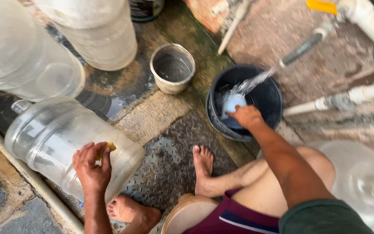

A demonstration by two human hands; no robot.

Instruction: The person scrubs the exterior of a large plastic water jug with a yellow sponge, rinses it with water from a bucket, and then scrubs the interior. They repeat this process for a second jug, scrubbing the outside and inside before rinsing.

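Fingers of the left hand (pixel 92 167) curl around a yellow sponge (pixel 106 149) and press it against the side of a clear jug (pixel 53 138) lying on its side at lower left of the frame. Over at centre right, the right hand (pixel 246 116) closes on a pale blue cup (pixel 232 106) and holds it down inside a black bucket (pixel 273 93). Water (pixel 252 83) streams in from a dark hose (pixel 301 49) at upper right and splashes right onto that cup. Both hands are gripping, none open.

Just left of the bucket stands a small metal pot (pixel 172 68), grey inside, apart from it. Two more clear jugs fill the upper left, one (pixel 22 56) at the edge, another (pixel 98 32) beside it. A further clear jug (pixel 362 182) sits at lower right, behind the person's knee. White pipes (pixel 360 93) run across the right side. Two bare feet (pixel 202 162) rest on wet checker plate (pixel 169 156) at bottom centre, and the person sits on a low tan stool (pixel 187 214).
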